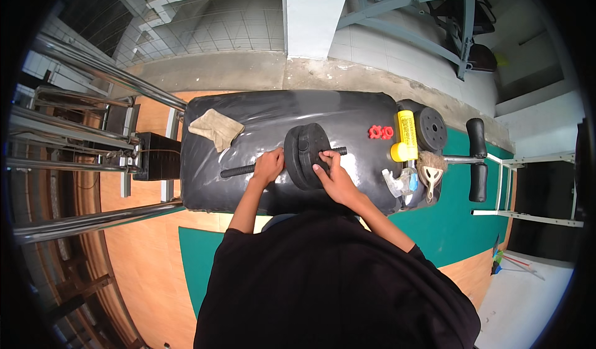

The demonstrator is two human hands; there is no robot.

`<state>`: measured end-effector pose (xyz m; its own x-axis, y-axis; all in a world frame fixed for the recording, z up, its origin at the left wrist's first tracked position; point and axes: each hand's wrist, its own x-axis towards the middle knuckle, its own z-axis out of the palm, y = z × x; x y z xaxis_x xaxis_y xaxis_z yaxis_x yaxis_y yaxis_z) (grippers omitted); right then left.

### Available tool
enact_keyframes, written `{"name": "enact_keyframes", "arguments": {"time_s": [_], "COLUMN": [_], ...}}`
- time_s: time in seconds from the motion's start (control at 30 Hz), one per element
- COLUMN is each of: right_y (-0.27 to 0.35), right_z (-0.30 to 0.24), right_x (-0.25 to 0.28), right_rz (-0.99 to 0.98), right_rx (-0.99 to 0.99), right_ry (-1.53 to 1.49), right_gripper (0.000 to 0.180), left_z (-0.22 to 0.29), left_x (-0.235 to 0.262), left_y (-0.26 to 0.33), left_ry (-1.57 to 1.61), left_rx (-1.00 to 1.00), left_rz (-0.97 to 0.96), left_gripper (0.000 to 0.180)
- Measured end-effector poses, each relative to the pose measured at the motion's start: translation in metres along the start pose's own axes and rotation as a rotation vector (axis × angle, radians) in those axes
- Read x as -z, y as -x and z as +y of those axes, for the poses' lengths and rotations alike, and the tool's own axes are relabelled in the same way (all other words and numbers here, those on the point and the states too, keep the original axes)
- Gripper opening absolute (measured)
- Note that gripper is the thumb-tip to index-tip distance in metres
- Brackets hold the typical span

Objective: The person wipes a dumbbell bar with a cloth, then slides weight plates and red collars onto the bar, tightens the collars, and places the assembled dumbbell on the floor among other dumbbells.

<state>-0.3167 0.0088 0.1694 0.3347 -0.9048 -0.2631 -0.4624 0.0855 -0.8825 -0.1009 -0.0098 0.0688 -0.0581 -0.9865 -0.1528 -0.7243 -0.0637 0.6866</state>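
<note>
A dumbbell with black weight plates (304, 141) stands on edge over a black padded bench (248, 110). Its threaded dumbbell bar (236, 171) sticks out bare on the left, and a short end shows on the right. My left hand (268, 166) is closed around the bar, against the left face of the plates. On the other side, my right hand (337, 178) presses its thumb and fingers to the right plate, beside the bar's short end. Two red star-shaped collars (380, 132) lie to the right. A beige cloth (216, 129) rests crumpled at the far left.
Along the bench's right end are a yellow canister (406, 128), a yellow lid (399, 153), a clear spray bottle (402, 181), a white-handled brush (431, 176) and another round black plate (433, 128). Chrome machine rails (99, 222) flank the left; padded rollers (477, 156) stand right.
</note>
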Motion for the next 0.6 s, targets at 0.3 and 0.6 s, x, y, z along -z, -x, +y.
{"name": "enact_keyframes", "arguments": {"time_s": [0.3,0.6], "right_y": [0.027,0.056], "right_z": [0.019,0.020], "right_x": [0.023,0.096], "right_rz": [0.133,0.211], "right_rx": [0.084,0.167], "right_ry": [-0.038,-0.261], "right_gripper": [0.037,0.026], "left_z": [-0.005,0.089], "left_x": [0.019,0.052], "left_y": [-0.017,-0.091], "left_ry": [0.044,0.250], "left_rx": [0.030,-0.065], "left_rz": [0.053,0.395], "left_gripper": [0.035,0.019]}}
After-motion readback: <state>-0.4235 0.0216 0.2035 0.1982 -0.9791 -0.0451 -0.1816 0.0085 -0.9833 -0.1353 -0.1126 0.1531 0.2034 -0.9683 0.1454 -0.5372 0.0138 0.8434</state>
